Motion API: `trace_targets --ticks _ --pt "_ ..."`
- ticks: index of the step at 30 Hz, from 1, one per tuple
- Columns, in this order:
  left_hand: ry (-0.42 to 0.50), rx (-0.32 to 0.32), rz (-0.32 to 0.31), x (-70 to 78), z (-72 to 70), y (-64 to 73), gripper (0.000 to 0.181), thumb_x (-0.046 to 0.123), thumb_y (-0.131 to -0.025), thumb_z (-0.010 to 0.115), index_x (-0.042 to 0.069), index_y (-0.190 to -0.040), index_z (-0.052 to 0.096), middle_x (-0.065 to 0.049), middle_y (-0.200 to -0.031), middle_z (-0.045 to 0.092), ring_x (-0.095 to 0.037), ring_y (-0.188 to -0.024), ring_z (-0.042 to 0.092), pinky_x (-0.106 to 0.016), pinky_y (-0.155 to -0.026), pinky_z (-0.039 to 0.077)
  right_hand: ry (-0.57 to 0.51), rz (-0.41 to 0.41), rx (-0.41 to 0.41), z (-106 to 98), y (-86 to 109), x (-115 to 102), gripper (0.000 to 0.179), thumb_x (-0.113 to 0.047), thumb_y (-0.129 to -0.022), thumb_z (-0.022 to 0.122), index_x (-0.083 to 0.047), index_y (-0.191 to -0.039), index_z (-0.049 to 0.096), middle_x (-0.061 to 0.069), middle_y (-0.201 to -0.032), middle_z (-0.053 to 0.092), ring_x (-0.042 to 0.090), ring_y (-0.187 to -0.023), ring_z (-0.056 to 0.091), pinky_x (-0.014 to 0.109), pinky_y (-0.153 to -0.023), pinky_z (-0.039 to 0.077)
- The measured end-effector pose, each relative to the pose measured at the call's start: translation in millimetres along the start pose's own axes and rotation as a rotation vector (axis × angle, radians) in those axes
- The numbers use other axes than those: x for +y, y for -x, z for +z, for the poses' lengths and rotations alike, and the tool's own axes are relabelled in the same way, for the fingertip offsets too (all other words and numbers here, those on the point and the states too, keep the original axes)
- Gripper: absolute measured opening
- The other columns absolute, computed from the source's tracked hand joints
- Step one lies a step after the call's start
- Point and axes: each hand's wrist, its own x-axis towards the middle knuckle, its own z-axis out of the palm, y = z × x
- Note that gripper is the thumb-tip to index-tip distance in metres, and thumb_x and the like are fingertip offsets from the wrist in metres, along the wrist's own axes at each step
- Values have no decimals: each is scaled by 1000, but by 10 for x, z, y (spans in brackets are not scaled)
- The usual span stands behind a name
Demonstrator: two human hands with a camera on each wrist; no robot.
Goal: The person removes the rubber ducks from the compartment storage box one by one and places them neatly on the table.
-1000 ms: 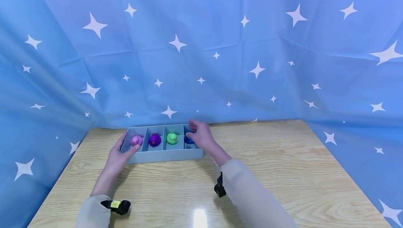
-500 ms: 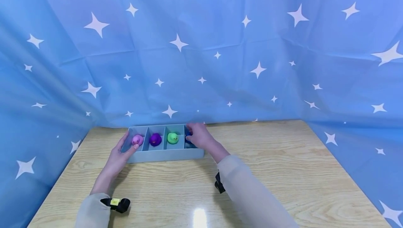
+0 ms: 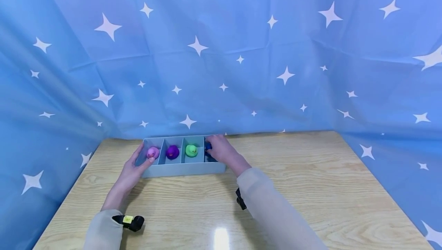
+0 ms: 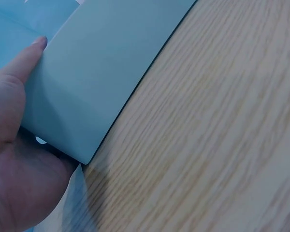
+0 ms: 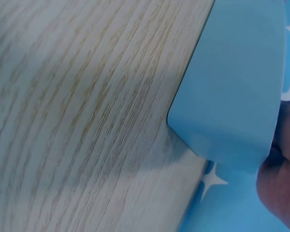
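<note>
A light blue divided box (image 3: 184, 170) lies near the table's far edge, one rubber duck per compartment. From the left these are a pink duck (image 3: 152, 152), a purple duck (image 3: 172, 152) and a green duck (image 3: 191, 150). In the rightmost compartment a blue duck (image 3: 208, 147) is mostly hidden by my right hand (image 3: 223, 152), whose fingers reach down and pinch it. My left hand (image 3: 132, 170) grips the box's left end, with the thumb over the front rim and the fingers along the side. The right wrist view shows the box's right front corner beside that hand.
A wooden table (image 3: 293, 188) carries the box. Behind it and at both sides hangs a blue cloth (image 3: 241, 73) with white stars. Black wrist cameras, one of them the left camera (image 3: 132, 222), sit at both sleeves.
My right hand has lowered into the rightmost compartment, its fingers drawing closer around the blue duck. The left hand keeps its hold on the box. The view has shifted slightly.
</note>
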Motion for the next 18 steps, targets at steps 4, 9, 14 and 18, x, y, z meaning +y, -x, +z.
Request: trace_targets --ticks 4,9,14,18 --pt "8 2 2 6 4 0 89 41 -103 63 31 -166 2 -18 -171 -2 -44 -154 -2 -68 -120 7 2 2 4 6 0 14 37 -7 -97 71 0 -133 65 16 -130 67 30 -122 61 42 -104 51" --pt "-7 10 9 13 10 4 88 41 -103 62 30 -167 2 -19 -170 0 -44 -154 -1 -67 -120 8 -15 -2 20 35 -8 44 39 -10 -98 71 -3 -136 65 15 -134 65 32 -126 59 44 -106 49" --pt "1 12 11 21 9 6 88 41 -103 63 28 -167 3 -19 -170 1 -43 -155 -1 -66 -121 7 57 -64 28 13 -24 81 40 -11 -96 73 -3 -135 66 14 -131 68 31 -120 64 43 -103 52" --pt "-4 9 16 16 -5 10 88 41 -103 62 29 -167 3 -19 -170 1 -45 -154 0 -67 -120 8 104 -83 19 -49 -36 113 42 -12 -95 75 -5 -135 67 12 -126 71 27 -112 68 41 -98 55"
